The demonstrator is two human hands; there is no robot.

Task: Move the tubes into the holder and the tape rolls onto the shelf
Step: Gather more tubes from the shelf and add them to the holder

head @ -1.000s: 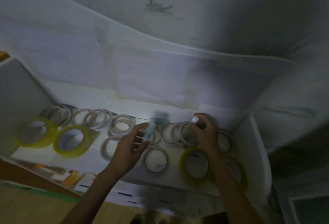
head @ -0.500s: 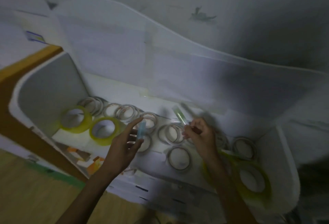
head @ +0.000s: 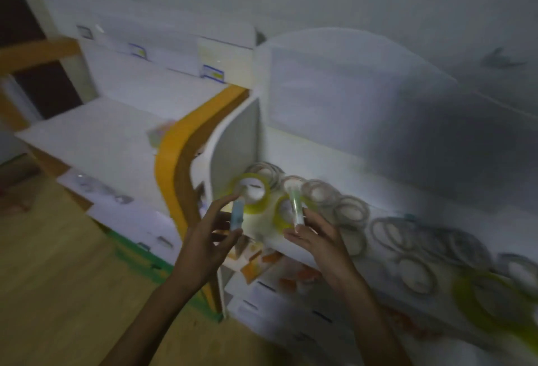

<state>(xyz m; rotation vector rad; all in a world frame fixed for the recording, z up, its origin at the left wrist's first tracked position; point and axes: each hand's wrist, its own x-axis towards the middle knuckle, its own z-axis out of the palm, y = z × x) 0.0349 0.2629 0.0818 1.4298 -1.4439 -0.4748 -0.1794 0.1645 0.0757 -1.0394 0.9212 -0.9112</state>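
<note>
Blue tube [head: 237, 214] sits pinched in your left hand [head: 208, 237], green tube [head: 297, 208] in your right hand [head: 317, 237], mid-frame before the tape rolls [head: 349, 208] on the shelf [head: 291, 150].

White shelf [head: 291, 144] with curved side wall, blurred by motion. Lying flat on it: two yellow tape rolls [head: 252, 192] near the left end, a row of pale tape rolls [head: 352, 211] overlapping toward the right, more yellow rolls [head: 492, 301] at far right. Wooden floor [head: 72, 293] below.
</note>
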